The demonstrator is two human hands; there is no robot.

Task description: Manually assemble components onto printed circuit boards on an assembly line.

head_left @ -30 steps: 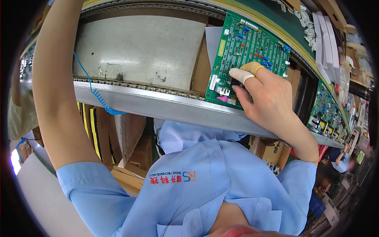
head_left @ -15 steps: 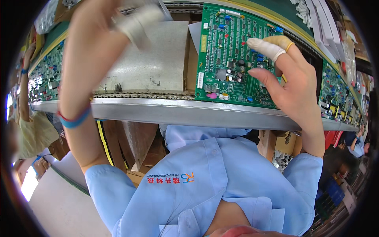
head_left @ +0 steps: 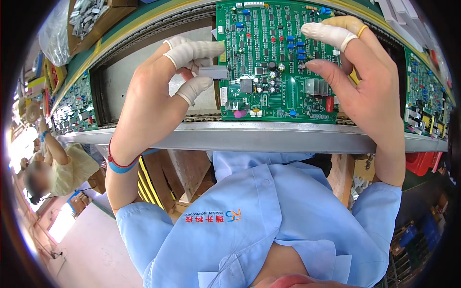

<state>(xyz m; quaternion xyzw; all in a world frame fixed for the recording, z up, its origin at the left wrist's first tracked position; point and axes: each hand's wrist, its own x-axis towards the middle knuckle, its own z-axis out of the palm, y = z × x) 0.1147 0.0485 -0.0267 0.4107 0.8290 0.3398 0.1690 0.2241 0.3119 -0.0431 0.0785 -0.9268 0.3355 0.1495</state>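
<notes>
A cluttered workshop spreads around a long work line, whose metal rail runs across the view in front of a person in a light blue shirt. At the far left, a co-worker in a pale yellow top is near the same line. A large green circuit board lies across the line straight ahead of the person, crowded with small parts, with more boards farther along to the left and to the right. The left hand is beside the board's left edge, and the right hand is over its right side. A cardboard box of grey metal pieces stands beyond the line at upper left, next to a clear plastic bag. The right hand's thumb and forefinger curve wide apart with nothing between them; whether they touch the board I cannot tell. The left hand's thumb and fingers, in white finger covers, are closed partway, pinching a small grey metal piece whose end overlaps the board's left edge in view. A similar grey metal block sits on the board, near a smaller red part.
</notes>
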